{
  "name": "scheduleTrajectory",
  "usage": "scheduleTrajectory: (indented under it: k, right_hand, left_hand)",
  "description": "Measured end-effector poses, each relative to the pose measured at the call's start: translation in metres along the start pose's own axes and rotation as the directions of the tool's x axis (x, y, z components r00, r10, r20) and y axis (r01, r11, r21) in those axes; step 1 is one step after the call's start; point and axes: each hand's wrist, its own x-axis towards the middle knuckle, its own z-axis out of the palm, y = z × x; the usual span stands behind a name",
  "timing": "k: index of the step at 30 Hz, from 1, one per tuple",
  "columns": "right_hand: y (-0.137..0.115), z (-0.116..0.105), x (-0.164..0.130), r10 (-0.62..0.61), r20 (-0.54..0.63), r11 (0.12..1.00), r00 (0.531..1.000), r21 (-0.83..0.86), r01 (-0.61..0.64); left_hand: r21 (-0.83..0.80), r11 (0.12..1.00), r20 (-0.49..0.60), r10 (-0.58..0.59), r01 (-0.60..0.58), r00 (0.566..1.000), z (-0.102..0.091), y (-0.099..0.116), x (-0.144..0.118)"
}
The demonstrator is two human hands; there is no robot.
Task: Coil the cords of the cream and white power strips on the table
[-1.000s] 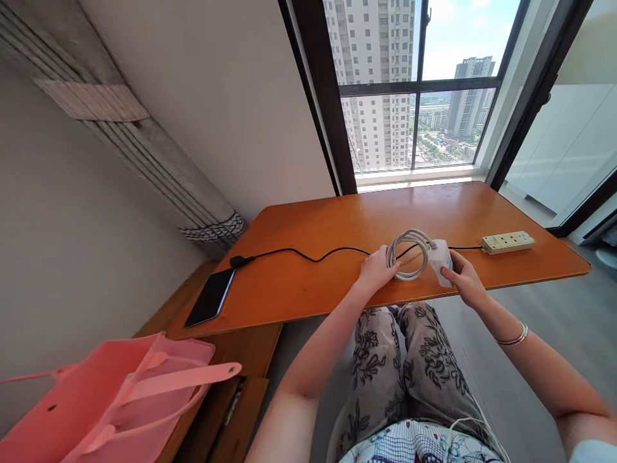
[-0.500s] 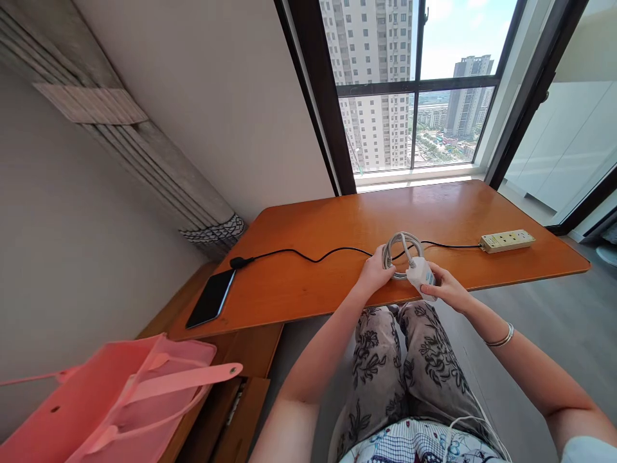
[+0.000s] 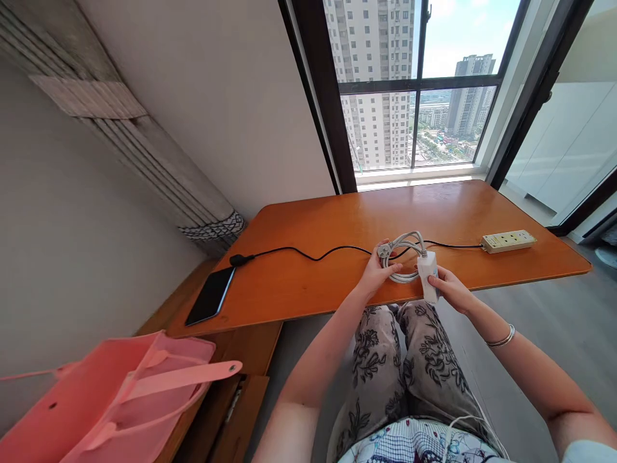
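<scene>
The left hand (image 3: 375, 272) is gripping the still-bundled coil (image 3: 405, 278), plug (image 3: 384, 251) now showing, while the right hand (image 3: 452, 289) is holding the block (image 3: 427, 275) straighter.

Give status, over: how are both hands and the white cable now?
Left hand holding coiled white cable. Right hand gripping its white block. Black cord on table, passing behind that cable.

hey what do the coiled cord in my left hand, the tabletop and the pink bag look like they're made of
Coiled cord: probably soft plastic or rubber sheathing, pale and smooth, bending in rounded loops.
Tabletop: wood or wood-look board, orange-brown; its glossy finish shows in the reflected light.
Pink bag: perhaps faux leather or felt, smooth and matte; its sides stand stiffly.
</scene>
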Motion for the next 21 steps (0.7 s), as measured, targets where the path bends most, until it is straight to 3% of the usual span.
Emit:
scheduleTrajectory:
  k: [4, 7, 11, 13, 15, 16, 18, 21]
  right_hand:
    - [-0.001, -0.004, -0.001, -0.082, 0.026, 0.986, 0.996, -0.144, 0.085]
    - [-0.005, -0.012, -0.001, -0.166, 0.010, 0.954, 0.986, -0.253, 0.164]
    - [-0.013, -0.038, -0.003, -0.356, -0.190, 0.878, 0.915, -0.403, 0.258]
    - [-0.016, -0.056, -0.005, -0.375, -0.309, 0.882, 0.874, -0.408, 0.235]
    - [-0.020, -0.077, -0.008, -0.343, -0.444, 0.918, 0.828, -0.343, 0.197]
    - [-0.022, -0.089, -0.009, -0.335, -0.527, 0.934, 0.781, -0.296, 0.200]
    - [-0.027, -0.114, -0.012, -0.309, -0.701, 0.950, 0.643, -0.194, 0.245]
    - [-0.036, -0.158, -0.018, -0.247, -0.900, 0.931, 0.360, -0.117, 0.346]
  left_hand:
    - [0.169, 0.985, -0.107, 0.046, -0.027, 0.993, -0.005, -0.003, 0.005]
    - [0.252, 0.961, -0.178, 0.162, -0.115, 0.971, -0.015, 0.001, 0.010]
    - [0.209, 0.951, -0.296, 0.284, -0.228, 0.912, -0.038, 0.023, 0.015]
    - [0.149, 0.960, -0.390, 0.279, -0.238, 0.878, -0.054, 0.039, 0.018]
    - [0.114, 0.952, -0.516, 0.301, -0.284, 0.802, -0.073, 0.058, 0.019]
    - [0.099, 0.948, -0.571, 0.302, -0.301, 0.764, -0.083, 0.068, 0.020]
    - [0.053, 0.940, -0.683, 0.279, -0.336, 0.674, -0.105, 0.089, 0.020]
    - [-0.022, 0.924, -0.834, 0.194, -0.383, 0.516, -0.142, 0.120, 0.017]
